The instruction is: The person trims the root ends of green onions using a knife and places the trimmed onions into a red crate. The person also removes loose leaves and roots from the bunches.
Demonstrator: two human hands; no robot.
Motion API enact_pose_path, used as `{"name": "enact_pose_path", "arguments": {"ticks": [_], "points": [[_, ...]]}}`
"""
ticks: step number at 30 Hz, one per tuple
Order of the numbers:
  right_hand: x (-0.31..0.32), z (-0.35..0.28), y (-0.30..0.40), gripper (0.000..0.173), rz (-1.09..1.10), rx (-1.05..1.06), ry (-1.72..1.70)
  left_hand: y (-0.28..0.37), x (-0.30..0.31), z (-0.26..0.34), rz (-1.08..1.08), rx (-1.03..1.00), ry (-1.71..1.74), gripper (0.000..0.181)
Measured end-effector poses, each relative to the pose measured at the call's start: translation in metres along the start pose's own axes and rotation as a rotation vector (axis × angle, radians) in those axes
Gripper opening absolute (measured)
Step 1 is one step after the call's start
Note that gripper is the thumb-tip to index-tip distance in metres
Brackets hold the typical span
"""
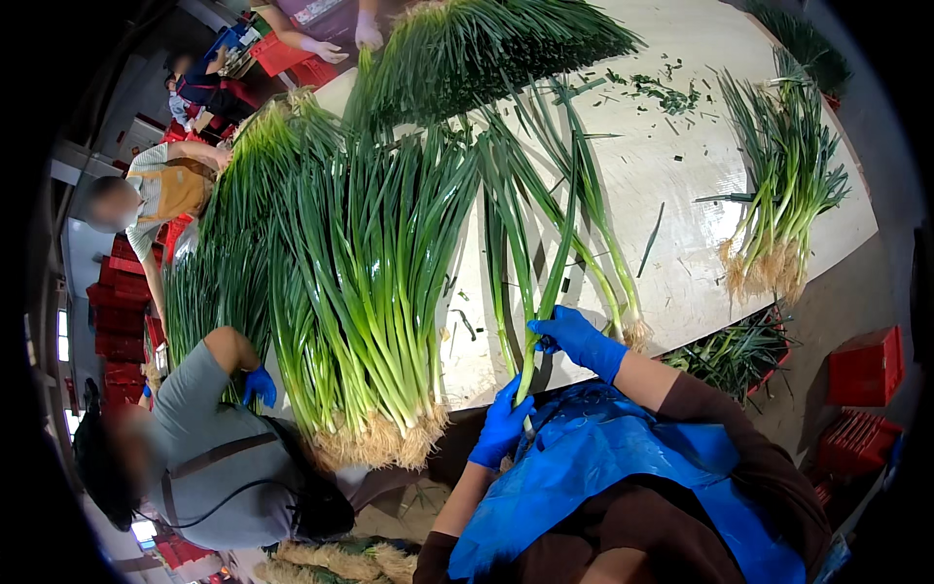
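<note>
My left hand point(500, 426), in a blue glove, grips the lower white stem of a green onion point(528, 365) just off the table's near edge. Higher up, the gloved fingers of my right hand point(584, 344) pinch one of its long green leaves. The roots are mostly hidden behind my left hand. Beside it another green onion point(498, 306) lies with its leaves pointing away from me. Further right are a few loose green onions point(606, 281), their roots near my right wrist. To the left spreads a thick pile of green onions point(379, 314), roots overhanging the near edge.
The white table point(678, 241) carries a smaller bunch point(781, 182) at right, leaf scraps point(668, 95) and a far heap point(496, 51). A co-worker in grey point(219, 467) stands close on my left; others work beyond. Red crates point(865, 369) and a bin of trimmings point(730, 350) sit below right.
</note>
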State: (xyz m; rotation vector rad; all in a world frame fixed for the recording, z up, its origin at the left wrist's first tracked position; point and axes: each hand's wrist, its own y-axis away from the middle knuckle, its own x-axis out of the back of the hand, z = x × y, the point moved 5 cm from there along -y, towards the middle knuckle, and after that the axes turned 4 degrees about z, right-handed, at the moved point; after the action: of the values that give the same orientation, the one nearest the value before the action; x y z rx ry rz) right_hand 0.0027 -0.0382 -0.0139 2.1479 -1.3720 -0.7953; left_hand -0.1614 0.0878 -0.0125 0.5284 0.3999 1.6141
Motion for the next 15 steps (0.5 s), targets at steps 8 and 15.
{"name": "enact_pose_path", "arguments": {"ticks": [8,15], "points": [[0.0,0.01,0.0,0.023,-0.031,0.033,-0.171,0.003,-0.002,0.014,-0.078,0.02,0.217,0.051],[0.007,0.005,-0.002,0.021,0.028,0.083,-0.143,-0.008,-0.001,0.007,0.055,-0.036,-0.011,0.049]]}}
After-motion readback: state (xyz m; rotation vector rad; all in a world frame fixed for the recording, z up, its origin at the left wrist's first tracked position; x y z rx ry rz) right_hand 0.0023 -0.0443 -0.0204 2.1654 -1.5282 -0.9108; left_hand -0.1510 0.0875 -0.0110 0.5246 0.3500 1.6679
